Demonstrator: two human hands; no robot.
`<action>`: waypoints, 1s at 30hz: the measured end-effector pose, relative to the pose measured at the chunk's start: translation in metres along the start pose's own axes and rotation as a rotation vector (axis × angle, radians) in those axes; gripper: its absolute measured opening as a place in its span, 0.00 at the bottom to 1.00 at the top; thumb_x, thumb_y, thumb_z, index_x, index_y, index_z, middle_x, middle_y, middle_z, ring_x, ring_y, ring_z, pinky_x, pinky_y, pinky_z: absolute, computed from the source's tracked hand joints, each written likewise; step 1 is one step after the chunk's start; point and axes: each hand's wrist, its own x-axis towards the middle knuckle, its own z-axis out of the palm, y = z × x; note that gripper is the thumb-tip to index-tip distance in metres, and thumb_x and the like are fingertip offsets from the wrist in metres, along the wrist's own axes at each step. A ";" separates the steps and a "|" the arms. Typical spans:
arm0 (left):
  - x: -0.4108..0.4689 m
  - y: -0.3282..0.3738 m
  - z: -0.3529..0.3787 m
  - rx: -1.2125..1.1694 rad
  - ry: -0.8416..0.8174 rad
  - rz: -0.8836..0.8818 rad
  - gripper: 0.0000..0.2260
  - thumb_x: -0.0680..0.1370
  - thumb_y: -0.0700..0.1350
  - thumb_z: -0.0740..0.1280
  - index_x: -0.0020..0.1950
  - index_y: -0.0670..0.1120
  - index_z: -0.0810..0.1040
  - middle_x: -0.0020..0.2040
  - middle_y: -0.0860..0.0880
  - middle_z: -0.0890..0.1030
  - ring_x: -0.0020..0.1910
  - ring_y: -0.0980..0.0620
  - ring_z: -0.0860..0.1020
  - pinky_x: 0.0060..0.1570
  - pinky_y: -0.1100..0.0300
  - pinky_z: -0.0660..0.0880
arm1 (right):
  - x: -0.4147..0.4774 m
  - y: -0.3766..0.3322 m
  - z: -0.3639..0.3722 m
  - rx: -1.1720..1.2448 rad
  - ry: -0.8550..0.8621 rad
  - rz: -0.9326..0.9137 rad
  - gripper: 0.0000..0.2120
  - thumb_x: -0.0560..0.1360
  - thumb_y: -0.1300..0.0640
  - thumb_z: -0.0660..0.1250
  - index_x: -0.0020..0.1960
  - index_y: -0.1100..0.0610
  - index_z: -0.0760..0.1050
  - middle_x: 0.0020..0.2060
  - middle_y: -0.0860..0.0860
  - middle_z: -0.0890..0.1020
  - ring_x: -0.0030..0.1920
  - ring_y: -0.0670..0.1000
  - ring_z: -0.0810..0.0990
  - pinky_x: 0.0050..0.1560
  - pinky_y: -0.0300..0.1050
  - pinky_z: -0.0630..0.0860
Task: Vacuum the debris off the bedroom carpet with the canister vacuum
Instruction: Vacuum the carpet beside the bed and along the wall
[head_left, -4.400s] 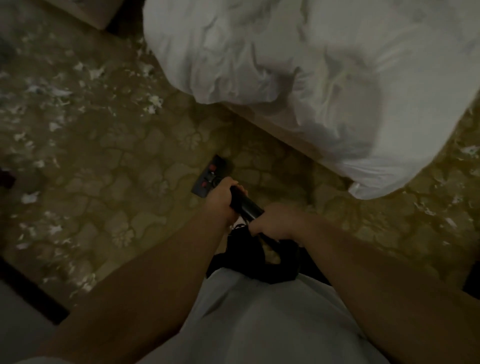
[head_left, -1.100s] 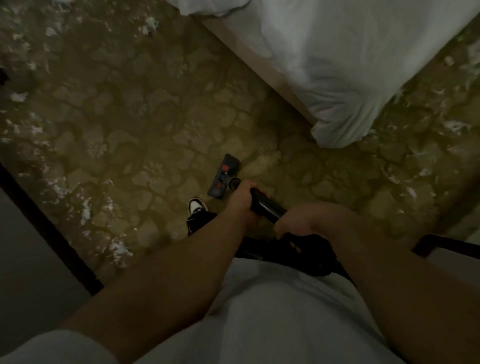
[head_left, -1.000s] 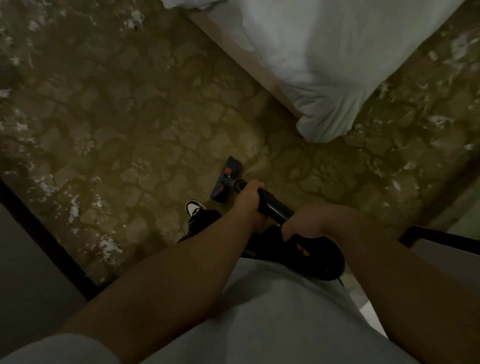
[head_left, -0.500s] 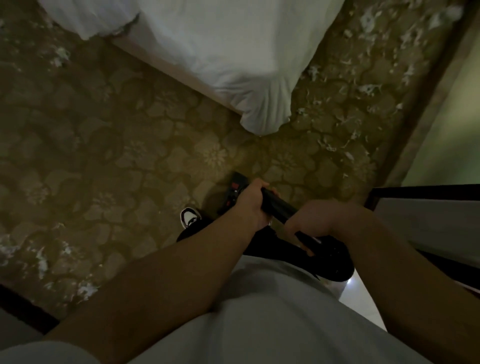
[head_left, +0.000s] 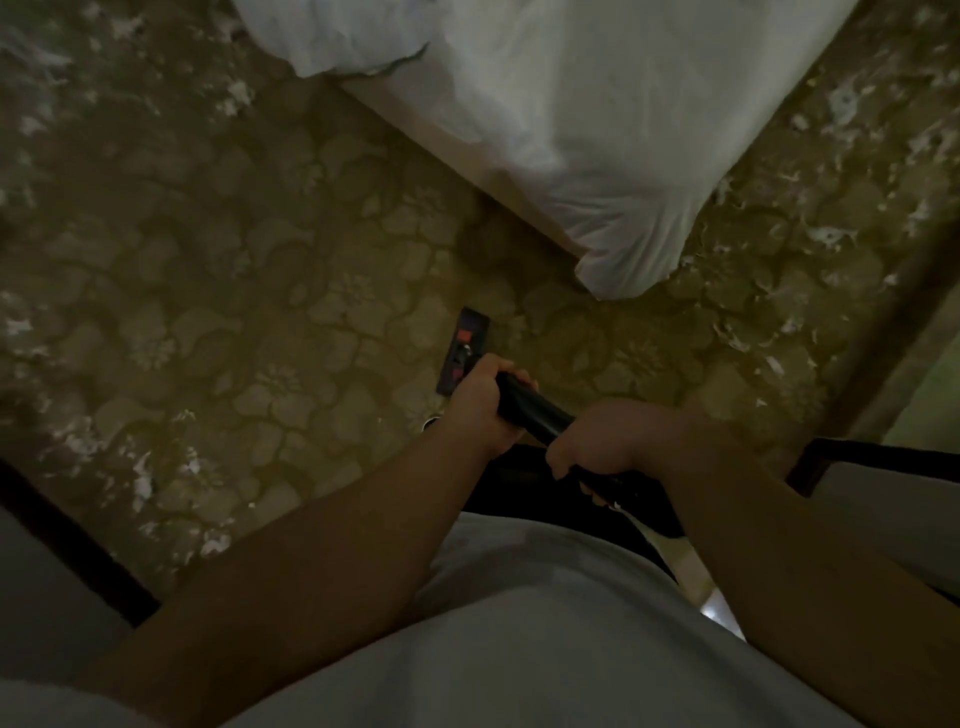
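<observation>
Head view is showing the left hand (head_left: 480, 410) and right hand (head_left: 608, 441) gripping the black vacuum wand (head_left: 530, 408) for steering, its flat dark floor head (head_left: 465, 351) seemingly sitting on patterned olive carpet (head_left: 208, 270) between white debris scraps (head_left: 826, 236).

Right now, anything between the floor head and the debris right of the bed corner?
Nothing visible. Bare carpet runs from the floor head to the debris. The sheet corner hangs close beside that path, not across it. Left hand and right hand grip the wand.
</observation>
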 end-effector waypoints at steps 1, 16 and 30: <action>0.001 0.015 -0.012 -0.004 0.026 -0.005 0.05 0.79 0.39 0.64 0.44 0.43 0.70 0.29 0.47 0.73 0.30 0.49 0.72 0.32 0.56 0.76 | 0.005 -0.016 0.007 -0.025 -0.001 -0.007 0.11 0.76 0.59 0.71 0.51 0.67 0.84 0.42 0.63 0.87 0.36 0.57 0.83 0.38 0.47 0.78; -0.016 0.109 -0.208 -0.407 0.154 0.089 0.08 0.79 0.40 0.64 0.40 0.44 0.70 0.32 0.47 0.73 0.32 0.50 0.72 0.37 0.54 0.75 | 0.068 -0.196 0.118 -0.433 -0.098 -0.078 0.07 0.75 0.58 0.75 0.47 0.57 0.77 0.39 0.57 0.84 0.30 0.52 0.82 0.31 0.41 0.78; -0.009 0.085 -0.149 -0.267 0.149 0.091 0.12 0.80 0.39 0.62 0.36 0.44 0.68 0.33 0.46 0.71 0.32 0.49 0.70 0.39 0.54 0.73 | 0.051 -0.146 0.081 -0.353 -0.018 -0.066 0.12 0.76 0.54 0.75 0.51 0.57 0.75 0.41 0.53 0.79 0.36 0.49 0.77 0.31 0.41 0.73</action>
